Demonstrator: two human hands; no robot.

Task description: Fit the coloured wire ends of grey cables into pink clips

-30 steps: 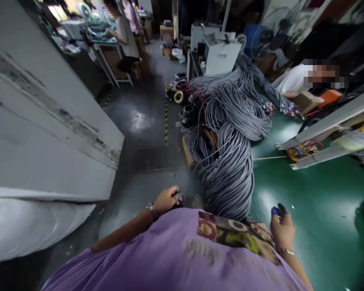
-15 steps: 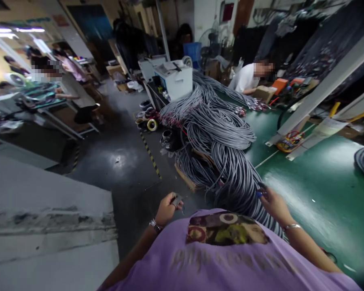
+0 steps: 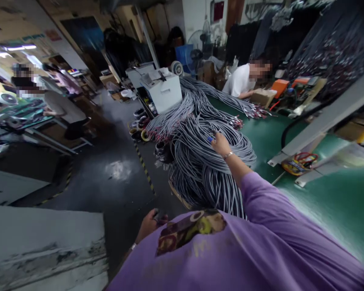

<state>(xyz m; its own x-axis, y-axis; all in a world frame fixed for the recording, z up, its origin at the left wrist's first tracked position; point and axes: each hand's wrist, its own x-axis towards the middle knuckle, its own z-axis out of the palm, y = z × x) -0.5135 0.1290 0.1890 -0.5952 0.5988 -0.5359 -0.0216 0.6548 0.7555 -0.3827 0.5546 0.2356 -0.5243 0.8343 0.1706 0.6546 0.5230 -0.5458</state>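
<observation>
Stretching my right arm out puts my right hand [image 3: 221,144] over the grey cable coils [image 3: 186,151], which lie heaped on the floor right in front of me. Fingers of that hand part-curled, blue cover [image 3: 210,139] on one fingertip; can't tell if they're gripping a strand or just above the heap.

Handling, my guess: whole bundle heavy, single strands light, bendy but springy, jackets smooth enough to slide over each other. Loops overlap, so snagging is likely. Best hold: round a full loop at mid-coil, all strands together, ideally both hands. Avoid the reddish cable ends [image 3: 236,122]; they look like the fragile part.

Left hand [image 3: 148,225] low by my purple shirt [image 3: 197,258], well apart from the coils. Fingers bent, something dark at the tips, too blurred; can't tell if it's held.

Around: cardboard edge [image 3: 178,195] under the near coils, yellow ring [image 3: 144,136] and dark rolls [image 3: 160,151] along the left side, white cabinet [image 3: 165,95] behind, green floor [image 3: 269,155] to the right. Co-worker in white [image 3: 237,79] beyond, bent by an open box [image 3: 262,97].
</observation>
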